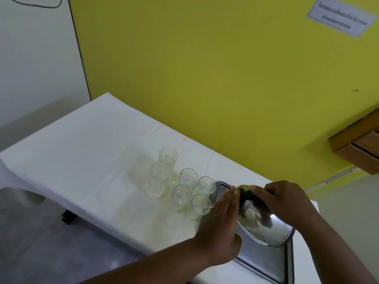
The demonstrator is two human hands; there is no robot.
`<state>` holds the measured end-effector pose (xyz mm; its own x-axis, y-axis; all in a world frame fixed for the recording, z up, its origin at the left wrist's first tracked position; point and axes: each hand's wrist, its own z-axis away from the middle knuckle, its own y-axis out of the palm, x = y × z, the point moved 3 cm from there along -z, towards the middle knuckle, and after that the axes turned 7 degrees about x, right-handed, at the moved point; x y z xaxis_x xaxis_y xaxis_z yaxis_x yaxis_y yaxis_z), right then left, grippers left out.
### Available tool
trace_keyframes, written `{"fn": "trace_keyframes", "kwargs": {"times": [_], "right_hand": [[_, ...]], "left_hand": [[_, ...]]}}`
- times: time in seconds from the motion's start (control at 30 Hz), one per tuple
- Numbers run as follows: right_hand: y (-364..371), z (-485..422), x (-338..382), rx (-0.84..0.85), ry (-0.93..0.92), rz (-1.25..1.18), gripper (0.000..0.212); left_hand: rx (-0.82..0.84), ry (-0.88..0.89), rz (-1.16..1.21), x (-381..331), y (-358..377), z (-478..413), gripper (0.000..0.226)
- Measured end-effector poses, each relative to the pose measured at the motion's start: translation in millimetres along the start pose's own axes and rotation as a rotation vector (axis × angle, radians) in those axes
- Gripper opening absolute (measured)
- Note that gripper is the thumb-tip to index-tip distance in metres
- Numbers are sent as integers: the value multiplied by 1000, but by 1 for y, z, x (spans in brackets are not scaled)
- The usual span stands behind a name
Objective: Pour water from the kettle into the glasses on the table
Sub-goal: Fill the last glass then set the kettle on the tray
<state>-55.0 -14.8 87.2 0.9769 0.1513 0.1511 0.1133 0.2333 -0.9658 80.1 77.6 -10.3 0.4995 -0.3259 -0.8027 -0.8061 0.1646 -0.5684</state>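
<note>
Hands meet on the steel kettle (pixel 264 224), which is tipped over toward the glasses above a metal tray (pixel 264 261) at the right end of the desk (pixel 82 160). The right hand (pixel 287 201) comes in over the top, its grip closed around the dark handle at the kettle's upper end, thumb pointing toward the glasses. The left hand (pixel 221 224) lies flat and open, fingers straight and together, pressed against the kettle's side nearest the glasses; it grasps nothing. Just left of the kettle stand four short clear glasses: one (pixel 200 203) touches the left hand's fingers, with a thin bright streak at its rim, another (pixel 205 185) sits behind it by the tray's corner, and two more (pixel 180 196) (pixel 187 177) stand beside those. Farther from the kettle are two taller glasses (pixel 159 179) (pixel 168 155), one behind the other. How much water any glass contains cannot be told. A white cloth covers the desk, with faint yellowish stains around the glasses. Behind the kettle rises a yellow wall (pixel 205 68) carrying a printed notice (pixel 342 17); a wooden ledge (pixel 356 144) juts in to the kettle's upper right.
</note>
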Motion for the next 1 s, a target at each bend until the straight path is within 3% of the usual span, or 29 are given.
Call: {"fn": "trace_keyframes", "kwargs": {"times": [1.0], "right_hand": [[-4, 3, 2, 1, 22, -12, 59]], "left_hand": [[9, 21, 0, -1, 0, -1, 89]]}}
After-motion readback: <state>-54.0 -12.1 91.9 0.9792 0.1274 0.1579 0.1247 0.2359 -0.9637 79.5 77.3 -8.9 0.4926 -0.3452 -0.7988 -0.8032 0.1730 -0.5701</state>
